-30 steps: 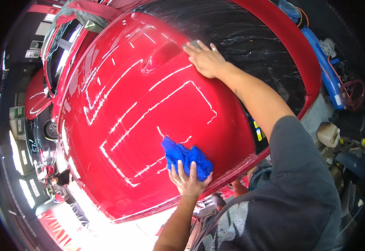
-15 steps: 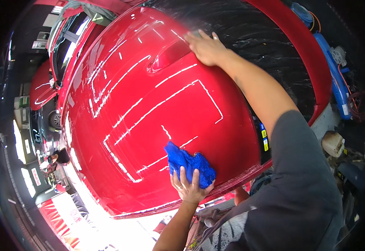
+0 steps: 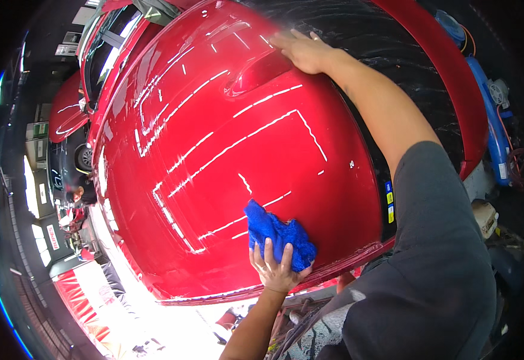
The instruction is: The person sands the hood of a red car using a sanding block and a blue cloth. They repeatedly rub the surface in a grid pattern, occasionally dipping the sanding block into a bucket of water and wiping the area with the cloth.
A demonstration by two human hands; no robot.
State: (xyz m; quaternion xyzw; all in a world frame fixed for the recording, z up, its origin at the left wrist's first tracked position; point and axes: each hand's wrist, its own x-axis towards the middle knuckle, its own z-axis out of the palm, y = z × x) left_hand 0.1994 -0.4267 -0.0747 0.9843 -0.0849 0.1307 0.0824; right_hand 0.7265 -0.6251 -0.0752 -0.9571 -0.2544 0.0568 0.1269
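My left hand [image 3: 276, 270] presses a bunched blue microfibre cloth [image 3: 278, 231] against a glossy red car body panel [image 3: 226, 174], close to its near edge. Its fingers bend over the cloth's near side. At the far right my right hand [image 3: 307, 53] rests palm down on the panel's edge, fingers stretched out and holding nothing. Just left of that hand, a smooth raised fin-like bump [image 3: 260, 73] rises from the panel. Bright, broken light reflections run across the paint, and a small pale mark [image 3: 352, 164] shows toward the right.
Wrinkled black sheeting [image 3: 394, 78] lies beyond the panel's right side, bordered by another red body section [image 3: 463, 102]. A blue cylindrical tank [image 3: 491, 123] stands at far right, near a pale container [image 3: 485, 217]. Another red car [image 3: 70, 114] and a person [image 3: 85, 191] are at left.
The view has shifted slightly, so the panel appears a little farther right. My left hand stays on the cloth, and my right hand stays flat at the panel's edge.
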